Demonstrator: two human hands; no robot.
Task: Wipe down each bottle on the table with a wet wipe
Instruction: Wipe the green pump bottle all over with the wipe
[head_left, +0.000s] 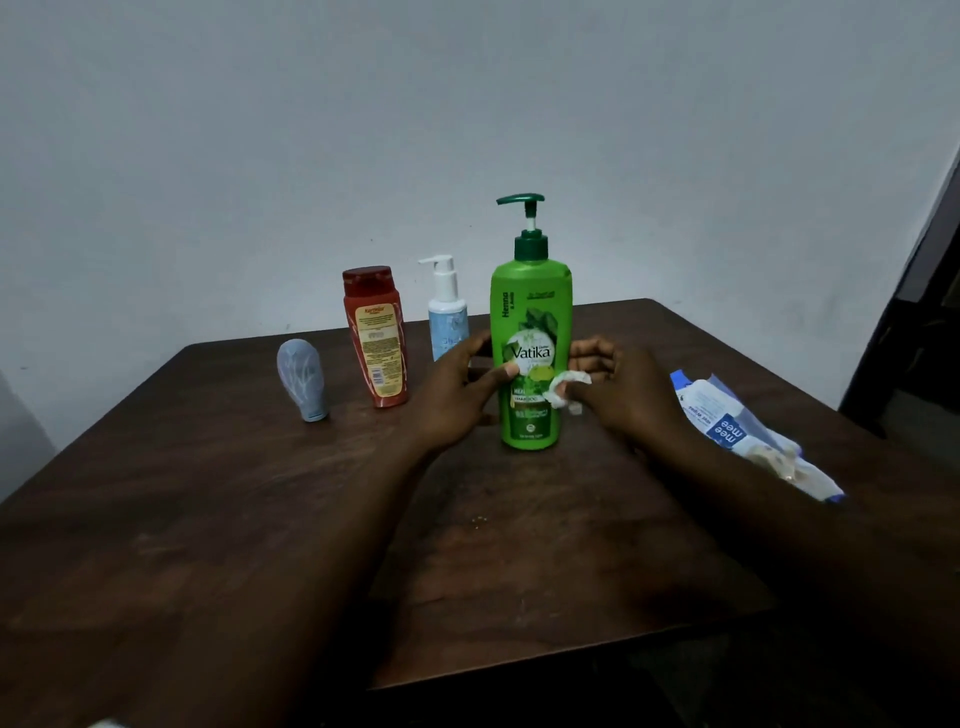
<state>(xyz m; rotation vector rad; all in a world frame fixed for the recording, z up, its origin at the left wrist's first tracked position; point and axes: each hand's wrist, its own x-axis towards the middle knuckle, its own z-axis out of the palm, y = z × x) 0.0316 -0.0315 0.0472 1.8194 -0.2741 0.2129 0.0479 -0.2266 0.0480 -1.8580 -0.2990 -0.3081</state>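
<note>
While the green pump bottle (531, 312) is standing upright between my hands, my left hand (457, 387) is curling round its middle, thumb lying on the label, and my right hand (623, 389) is pinching a crumpled wet wipe (563, 392) against its right flank. I am judging it tall, smooth, probably slippery once damp, so I am favouring a hold at the waist. Beyond my left hand the red bottle (375, 338), white pump bottle (447, 306) and grey tube (302, 379) are waiting.
</note>
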